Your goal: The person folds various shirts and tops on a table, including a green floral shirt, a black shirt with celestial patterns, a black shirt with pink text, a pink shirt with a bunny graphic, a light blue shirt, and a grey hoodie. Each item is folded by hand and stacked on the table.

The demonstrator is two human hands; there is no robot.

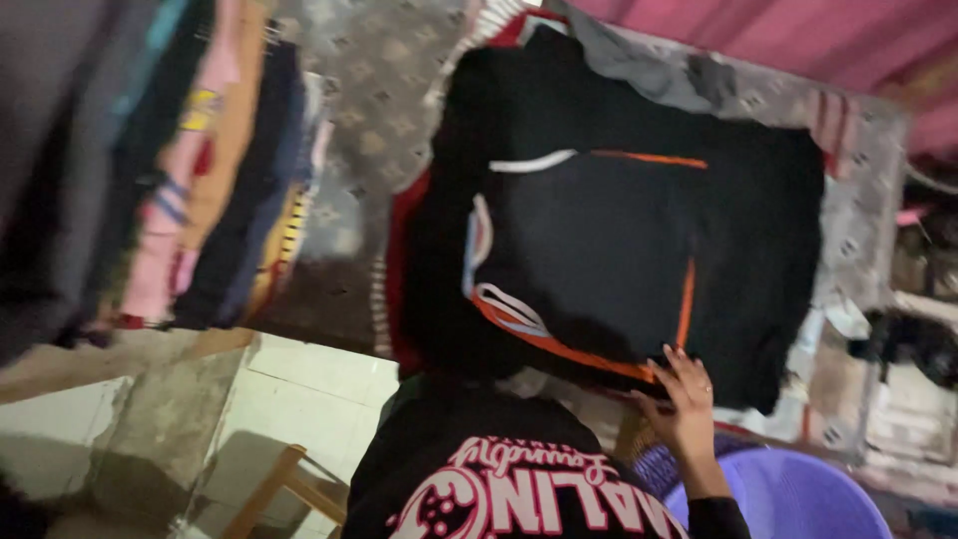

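Note:
My right hand (684,399) reaches forward from a black sleeve, fingers spread and lying flat on the near edge of a black garment (619,250). The garment has orange and white trim and is spread out on a grey patterned cloth (384,90) that covers the surface. The hand rests on the orange trim line and grips nothing. My left hand is out of view. My own black shirt with a pink and white print (499,489) fills the bottom centre.
A stack of folded clothes in mixed colours (200,170) lies at the left. A purple plastic basin (798,499) sits at the lower right beside my arm. A wooden stool (289,489) stands on the tiled floor (299,389) below. Pink fabric (798,30) hangs at the top right.

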